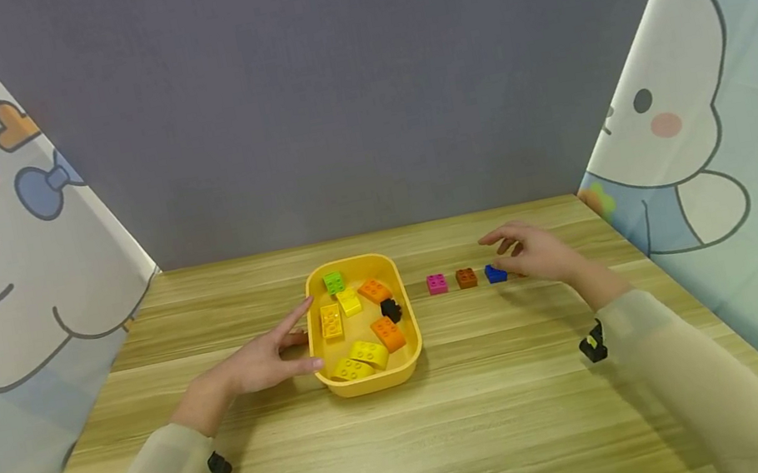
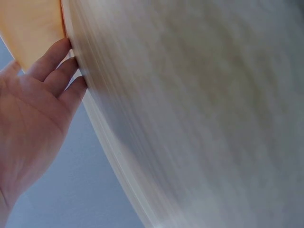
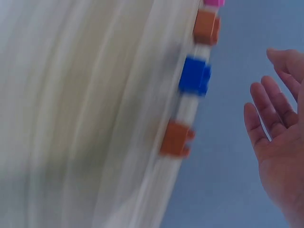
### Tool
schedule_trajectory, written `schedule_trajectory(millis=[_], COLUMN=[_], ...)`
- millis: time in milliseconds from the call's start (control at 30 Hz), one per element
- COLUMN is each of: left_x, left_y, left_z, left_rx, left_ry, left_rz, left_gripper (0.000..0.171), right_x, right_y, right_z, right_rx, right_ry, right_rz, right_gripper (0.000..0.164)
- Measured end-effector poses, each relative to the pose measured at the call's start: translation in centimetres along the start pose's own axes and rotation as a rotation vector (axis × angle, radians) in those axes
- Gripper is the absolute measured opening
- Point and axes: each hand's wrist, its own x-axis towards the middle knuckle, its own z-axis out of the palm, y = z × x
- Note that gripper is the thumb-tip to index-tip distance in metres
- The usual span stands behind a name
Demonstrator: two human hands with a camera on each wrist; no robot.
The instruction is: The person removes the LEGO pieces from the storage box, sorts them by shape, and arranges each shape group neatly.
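We see the left hand (image 1: 257, 365), fingers spread wide, at the left rim of a yellow, round-cornered plastic tray (image 1: 375, 385) of studded bricks (image 1: 369, 352). The right hand (image 1: 533, 253), fingers loosely bent and gripping nothing, hovers by a row on the wood-grain table (image 1: 417, 450): square plastic bricks in pink (image 1: 436, 284), brown (image 1: 466, 279), blue (image 1: 495, 273) and orange-brown (image 3: 175, 138), the last mostly hidden from our head view. Our left wrist view crops the tray.

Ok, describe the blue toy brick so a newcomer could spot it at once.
On the wood-grain table, find the yellow bin. To its right runs a row of studded toy bricks. The blue toy brick is third from the bin, the only blue one.
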Motion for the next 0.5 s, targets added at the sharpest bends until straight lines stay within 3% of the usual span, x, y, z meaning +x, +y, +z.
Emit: schedule_trajectory(millis=[167, 500], left_x=[0.1, 0.1], left_y=[-0.1, -0.1], left_z=[0.0, 0.0], left_rx=[-0.003, -0.002], left_ry=[0.0, 0.002], left_rz=[0.005, 0.005], left_gripper=[0.103, 0.104], right_x=[1.2, 4.4], right_y=[-2.4, -7.7], right_z=[1.9, 6.2], right_rx=[0.078, 0.121], right_ry=[-0.045, -0.118], right_rz=[-0.056, -0.171], right_gripper=[0.037, 0.035])
